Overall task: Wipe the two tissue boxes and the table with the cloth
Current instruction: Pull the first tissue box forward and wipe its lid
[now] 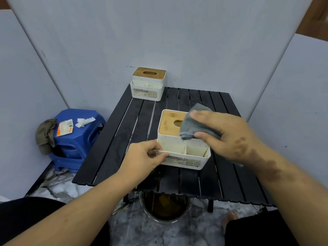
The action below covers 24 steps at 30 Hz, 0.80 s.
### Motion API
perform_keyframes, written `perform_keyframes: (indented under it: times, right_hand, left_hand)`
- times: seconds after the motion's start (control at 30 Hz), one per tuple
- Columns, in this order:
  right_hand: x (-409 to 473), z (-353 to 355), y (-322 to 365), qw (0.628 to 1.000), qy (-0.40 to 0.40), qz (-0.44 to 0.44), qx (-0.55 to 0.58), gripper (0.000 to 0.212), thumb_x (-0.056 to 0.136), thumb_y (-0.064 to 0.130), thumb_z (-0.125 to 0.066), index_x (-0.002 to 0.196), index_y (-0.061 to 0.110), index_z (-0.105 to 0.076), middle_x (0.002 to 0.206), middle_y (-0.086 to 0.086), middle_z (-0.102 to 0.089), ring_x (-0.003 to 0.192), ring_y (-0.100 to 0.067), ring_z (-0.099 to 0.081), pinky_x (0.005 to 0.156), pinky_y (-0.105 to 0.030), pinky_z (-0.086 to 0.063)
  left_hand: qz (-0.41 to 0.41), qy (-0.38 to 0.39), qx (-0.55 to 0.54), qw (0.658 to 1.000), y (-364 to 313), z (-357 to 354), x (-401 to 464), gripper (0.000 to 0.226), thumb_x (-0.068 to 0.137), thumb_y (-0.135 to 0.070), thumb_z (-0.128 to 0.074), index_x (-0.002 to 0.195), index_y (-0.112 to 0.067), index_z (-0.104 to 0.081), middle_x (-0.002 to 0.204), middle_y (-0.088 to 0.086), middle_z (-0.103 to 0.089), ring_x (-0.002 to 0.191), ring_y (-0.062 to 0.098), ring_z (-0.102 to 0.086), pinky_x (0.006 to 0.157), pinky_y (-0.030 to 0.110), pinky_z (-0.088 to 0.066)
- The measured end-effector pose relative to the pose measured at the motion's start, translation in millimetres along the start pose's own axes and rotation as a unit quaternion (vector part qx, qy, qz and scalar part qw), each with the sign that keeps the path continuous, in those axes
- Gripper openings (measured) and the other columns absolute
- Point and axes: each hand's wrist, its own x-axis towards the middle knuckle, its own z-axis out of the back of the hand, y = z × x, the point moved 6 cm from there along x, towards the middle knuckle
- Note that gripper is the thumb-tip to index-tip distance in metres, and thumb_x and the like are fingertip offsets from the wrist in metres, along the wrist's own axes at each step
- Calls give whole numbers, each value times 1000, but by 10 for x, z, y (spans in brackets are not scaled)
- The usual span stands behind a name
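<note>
Here the left hand (144, 158) pinches the near box (183, 147) by its rim to steady it, while the right hand (224, 134) clutches the cloth (190, 127) against its lid.

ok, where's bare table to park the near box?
Bare slats left of the near tissue box, running back to the far tissue box; also the table's far right corner. Crowded at the near box: left hand, right hand, cloth.
</note>
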Motion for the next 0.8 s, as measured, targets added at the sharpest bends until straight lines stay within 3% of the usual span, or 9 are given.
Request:
perform_keyframes:
  times: [0.07,0.2,0.33,0.43,0.6,0.7,0.8]
  right_hand:
    - [137,-216,168,998,22,41,-37,53,92,50,-54,140,24,-54,144,8,-53,111,-17,-58,100,-32,-46]
    - [167,-793,32,979,159,33,-119,59,96,55,-45,149,31,-38,156,8,-36,138,-19,-40,113,-41,-32]
    - [161,-836,-35,978,174,39,-110,64,95,61,-23,152,34,-31,159,7,-29,151,-21,-17,123,-39,-14]
    - [147,-818,-60,980,179,35,-73,54,99,52,-33,150,34,-33,159,6,-29,152,-18,-8,123,-35,-14]
    - [-31,-660,-312,987,161,9,-18,47,99,36,-53,144,36,-42,155,11,-35,150,-15,-19,119,-39,-29]
    - [-163,-543,-426,990,137,-15,24,49,95,28,-61,140,37,-46,152,14,-39,149,-11,-22,120,-34,-27]
    - [-252,-469,-501,990,127,-29,60,48,93,27,-60,139,37,-47,150,14,-41,148,-9,-23,120,-30,-24]
  left_hand:
    - [-7,-4,-15,1000,-14,7,-10,16,85,-26,-85,78,-23,-72,72,3,-77,73,30,-75,70,52,-61]
    - [-5,4,-31,999,-46,7,-25,12,86,-22,-85,79,-22,-75,76,-1,-78,75,18,-78,75,47,-63]
    - [6,-3,-39,999,-45,9,-31,11,85,-19,-86,81,-14,-76,79,-5,-79,78,10,-78,76,38,-65]
    - [9,-10,-42,999,-49,-3,-43,12,85,-17,-85,80,-13,-76,79,-6,-79,78,9,-77,74,33,-64]
    - [23,-10,-31,999,-8,-13,-31,14,86,-20,-85,78,-16,-74,79,-8,-78,79,8,-77,72,34,-65]
    - [24,-11,-12,1000,-22,-3,-39,15,86,-24,-85,79,-16,-74,84,-10,-78,81,5,-76,67,30,-64]
    - [25,-13,-2,1000,-30,12,-41,14,86,-26,-84,81,-17,-74,87,-12,-78,82,4,-75,70,34,-65]
